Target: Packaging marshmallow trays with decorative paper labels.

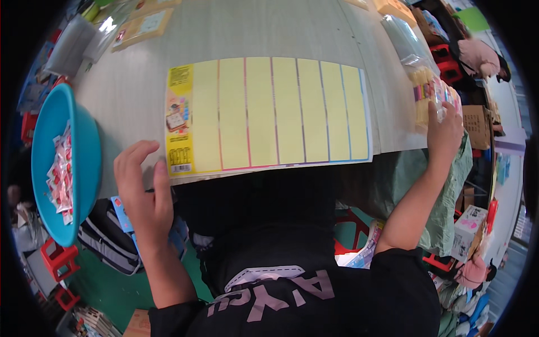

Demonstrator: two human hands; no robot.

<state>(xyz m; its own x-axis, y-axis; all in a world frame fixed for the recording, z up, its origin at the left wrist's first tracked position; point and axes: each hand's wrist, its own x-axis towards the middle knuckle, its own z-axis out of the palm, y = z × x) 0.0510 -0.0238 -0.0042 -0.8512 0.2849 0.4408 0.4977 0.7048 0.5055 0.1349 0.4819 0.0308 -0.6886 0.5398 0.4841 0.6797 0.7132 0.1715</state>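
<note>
In front of me lies a fanned row of overlapping pale-yellow printed cards (pixel 261 112), edged in several colours. The leftmost one shows a bright yellow printed strip with a small picture and a barcode. My left hand (pixel 143 188) is beside their lower left corner, fingers apart and curved, with nothing in it. At the right end of the table my right hand (pixel 444 132) reaches into a pile of small clear-wrapped packets (pixel 422 92) with coloured contents. Its thumb and fingers close on one of these packets, partly hidden by the hand.
A blue basin (pixel 87 163) holding red-and-white sachets (pixel 62 174) stands at the left table edge. Clear plastic sleeves (pixel 70 45) and yellow packs (pixel 143 29) lie far left, more sleeves (pixel 401 36) far right. A green plastic bag (pixel 443 208) hangs below my right arm. Other people sit on the right.
</note>
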